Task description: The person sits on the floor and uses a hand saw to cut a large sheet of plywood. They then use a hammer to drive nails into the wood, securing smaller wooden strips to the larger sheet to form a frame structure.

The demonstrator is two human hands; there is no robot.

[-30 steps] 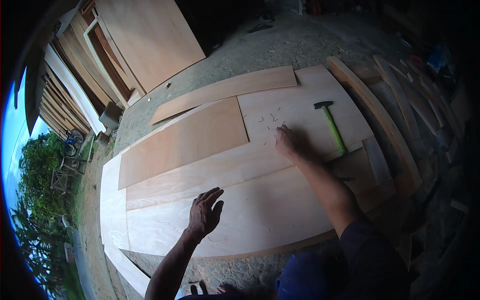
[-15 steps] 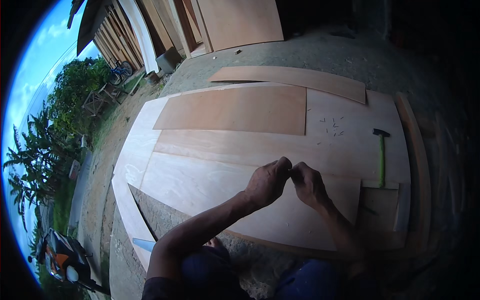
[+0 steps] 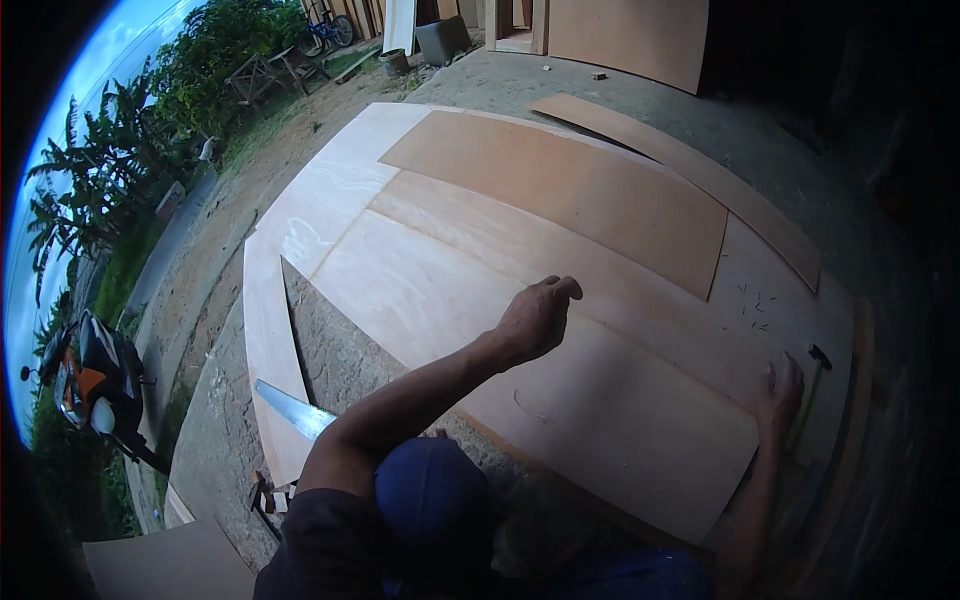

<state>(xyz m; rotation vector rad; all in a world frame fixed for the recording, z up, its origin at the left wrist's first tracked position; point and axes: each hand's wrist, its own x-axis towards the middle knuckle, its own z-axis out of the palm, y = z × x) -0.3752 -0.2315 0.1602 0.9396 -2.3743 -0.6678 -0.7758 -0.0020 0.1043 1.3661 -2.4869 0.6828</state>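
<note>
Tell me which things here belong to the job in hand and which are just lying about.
Likely part of the job:
pale plywood below the left hand
hammer beside the right hand
scattered small nails

Seemingly just lying about:
saw, in neither hand
motorcycle
bicycle

The brown panel (image 3: 560, 195) lies on a larger pale board (image 3: 470, 290); the left hand (image 3: 538, 315), fingers curled, is on the panel's near side, and whether it grips anything is unclear; the right hand (image 3: 783, 392) is right of the panel and nearer the person, its fingers partly in shadow; a green-handled hammer (image 3: 818, 360) lies farther right of the panel; small nails (image 3: 757, 300) lie scattered just off the panel's right end; a saw blade (image 3: 292, 409) shows well left of the panel, on its near side.
</note>
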